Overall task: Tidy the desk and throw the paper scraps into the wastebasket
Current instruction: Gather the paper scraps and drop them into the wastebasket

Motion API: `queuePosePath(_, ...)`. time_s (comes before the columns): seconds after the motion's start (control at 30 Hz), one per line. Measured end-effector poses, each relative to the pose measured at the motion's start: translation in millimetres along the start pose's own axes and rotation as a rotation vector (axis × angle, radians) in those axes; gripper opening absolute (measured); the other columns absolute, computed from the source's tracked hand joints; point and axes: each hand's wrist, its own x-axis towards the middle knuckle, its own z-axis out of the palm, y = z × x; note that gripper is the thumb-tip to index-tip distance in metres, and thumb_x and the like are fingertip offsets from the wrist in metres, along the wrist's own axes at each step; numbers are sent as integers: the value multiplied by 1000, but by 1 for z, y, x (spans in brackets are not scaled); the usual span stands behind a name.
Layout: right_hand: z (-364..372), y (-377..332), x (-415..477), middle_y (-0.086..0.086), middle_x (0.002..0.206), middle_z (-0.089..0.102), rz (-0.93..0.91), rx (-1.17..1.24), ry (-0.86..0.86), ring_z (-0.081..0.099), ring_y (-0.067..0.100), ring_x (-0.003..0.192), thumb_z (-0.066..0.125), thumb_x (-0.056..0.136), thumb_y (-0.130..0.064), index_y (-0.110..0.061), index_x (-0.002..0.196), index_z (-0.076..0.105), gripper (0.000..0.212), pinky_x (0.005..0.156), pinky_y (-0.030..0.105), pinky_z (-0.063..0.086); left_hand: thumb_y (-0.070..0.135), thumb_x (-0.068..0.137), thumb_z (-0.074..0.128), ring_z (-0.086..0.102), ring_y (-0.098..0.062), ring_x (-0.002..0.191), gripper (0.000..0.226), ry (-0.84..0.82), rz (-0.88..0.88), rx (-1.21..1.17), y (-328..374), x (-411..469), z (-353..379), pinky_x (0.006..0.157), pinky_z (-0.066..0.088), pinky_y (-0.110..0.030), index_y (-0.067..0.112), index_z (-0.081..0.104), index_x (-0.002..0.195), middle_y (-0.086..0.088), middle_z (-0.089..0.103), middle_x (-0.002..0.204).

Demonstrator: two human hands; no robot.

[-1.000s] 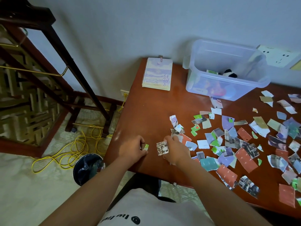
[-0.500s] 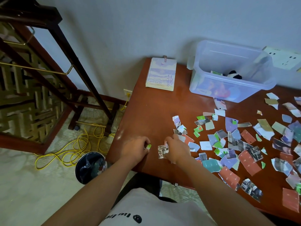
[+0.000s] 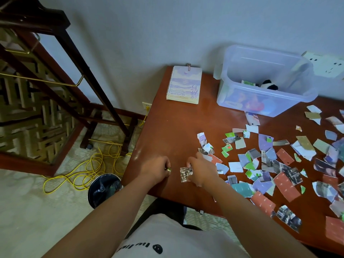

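Observation:
Several torn paper scraps [image 3: 266,164] in green, purple, red and photo print lie spread over the right half of the brown desk [image 3: 167,127]. My right hand [image 3: 202,171] is closed on a grey patterned scrap [image 3: 186,174] near the desk's front edge. Just to its left, my left hand [image 3: 156,169] pinches a small green scrap [image 3: 169,170]. A round black-lined wastebasket [image 3: 104,189] stands on the floor below the desk's left front corner.
A spiral notebook [image 3: 184,84] lies at the desk's back left. A clear plastic bin [image 3: 266,81] with a panda toy stands at the back. A white power strip [image 3: 325,64] is at the far right. Yellow cable [image 3: 89,168] coils on the floor beside a dark wooden stand [image 3: 74,71].
Both hands stay close together near the front edge with their scraps. The view has shifted slightly; the scraps on the desk have not moved.

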Motion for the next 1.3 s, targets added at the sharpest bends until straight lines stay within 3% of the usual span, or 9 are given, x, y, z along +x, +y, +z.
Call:
queuePosePath(0.23,-3,0,3,-4,107,55,-7,-4,-45,56,17,94,76,76,-31,-25,103,63,31,67,27,46,35,78,74,62,-14,83,16,-97,-42,-33,4,6,-3,64,44,-27,25,61,77,7,68,88)
queuePosePath(0.43,-3,2,-5,-5,78,58,31,117,-90,63,18,82,66,80,-26,-28,85,50,16,67,27,49,27,81,58,61,-22,75,13,-149,-132,-364,19,3,4,67,44,-35,22,48,74,-6,69,81)
queuePosePath(0.53,-5,3,-15,-5,80,63,51,246,-63,65,15,77,64,85,-29,-29,94,51,16,75,32,56,25,85,55,59,-19,74,16,-121,-140,-474,25,-2,4,72,46,-33,20,45,73,0,65,72)
queuePosePath(0.67,-13,1,-30,-5,99,68,94,368,45,59,9,80,68,83,-35,-29,110,57,30,71,26,50,18,82,55,66,-21,81,10,-53,-149,-553,28,-14,2,83,50,-38,19,48,75,1,68,71)
queuePosePath(0.77,-15,-7,-41,-10,98,66,113,426,99,62,12,89,71,80,-38,-32,104,57,28,74,29,52,25,81,52,62,-20,79,7,6,-179,-581,25,-28,3,82,50,-41,18,52,79,0,66,78)
queuePosePath(0.9,-14,-26,-55,-14,79,63,91,466,86,63,9,76,72,79,-38,-36,87,56,18,68,27,50,36,79,43,65,-23,88,23,58,-245,-653,9,-41,9,88,51,-45,19,57,86,-2,69,88)
queuePosePath(1.1,0,-67,-66,-12,71,63,49,586,76,63,8,68,74,79,-34,-30,78,59,15,61,27,49,31,80,42,64,-26,80,20,105,-315,-751,-18,-72,3,78,53,-41,23,61,80,0,72,83)
queuePosePath(1.2,5,-95,-65,-8,73,67,16,610,42,65,10,66,73,81,-30,-28,79,61,12,63,33,53,22,88,43,57,-22,67,22,171,-337,-793,-39,-87,-8,67,46,-35,22,61,75,1,64,71)
queuePosePath(1.3,9,-129,-59,-4,71,69,-8,608,-9,69,16,61,72,83,-26,-28,77,59,14,64,40,59,16,92,44,54,-19,68,26,199,-356,-822,-70,-102,-22,67,43,-31,20,61,73,-1,60,73)
